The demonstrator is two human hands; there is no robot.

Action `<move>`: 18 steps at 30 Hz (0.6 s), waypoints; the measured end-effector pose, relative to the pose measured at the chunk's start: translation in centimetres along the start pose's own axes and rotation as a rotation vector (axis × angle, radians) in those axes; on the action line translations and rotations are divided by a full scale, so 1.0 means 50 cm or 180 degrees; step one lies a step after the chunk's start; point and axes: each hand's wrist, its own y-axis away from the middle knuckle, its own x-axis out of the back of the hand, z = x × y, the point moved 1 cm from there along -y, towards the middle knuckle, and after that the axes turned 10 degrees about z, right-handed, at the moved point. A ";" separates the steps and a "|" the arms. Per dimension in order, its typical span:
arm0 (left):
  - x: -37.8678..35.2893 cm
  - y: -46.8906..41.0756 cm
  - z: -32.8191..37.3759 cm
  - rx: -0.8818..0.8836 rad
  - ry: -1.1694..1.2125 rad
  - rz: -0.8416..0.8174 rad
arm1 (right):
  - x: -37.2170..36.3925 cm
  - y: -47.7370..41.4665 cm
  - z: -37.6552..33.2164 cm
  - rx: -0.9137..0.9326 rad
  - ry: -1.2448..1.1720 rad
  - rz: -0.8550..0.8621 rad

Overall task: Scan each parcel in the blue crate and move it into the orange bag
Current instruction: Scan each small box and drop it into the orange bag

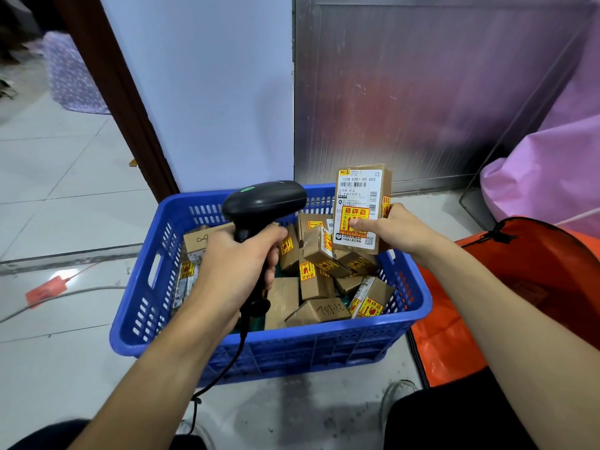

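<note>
A blue crate point(285, 349) stands on the floor in the middle, filled with several small brown cardboard parcels point(319, 280) bearing yellow and red stickers. My left hand point(237, 267) grips the handle of a black barcode scanner point(264, 199) above the crate, its head turned to the right. My right hand point(393, 230) holds one parcel point(358, 203) upright over the crate's far right corner, its white label facing me and my thumb on a sticker. The orange bag point(532, 280) lies open on the floor just right of the crate.
A cable point(227, 368) hangs from the scanner down over the crate's near wall. A pink bag point(545, 177) stands at the back right before a metal wall point(422, 92). A red tag point(45, 290) and a grey cable lie on the tiled floor at left.
</note>
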 end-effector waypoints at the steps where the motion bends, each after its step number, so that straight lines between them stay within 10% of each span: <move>1: -0.001 -0.002 -0.002 -0.0004 0.0007 0.0009 | 0.000 0.001 -0.001 -0.0012 -0.0018 0.0004; 18: -0.135 0.005 -0.032 0.0051 0.0271 -0.0402 | 0.097 0.148 -0.027 -0.0324 -0.1167 0.0261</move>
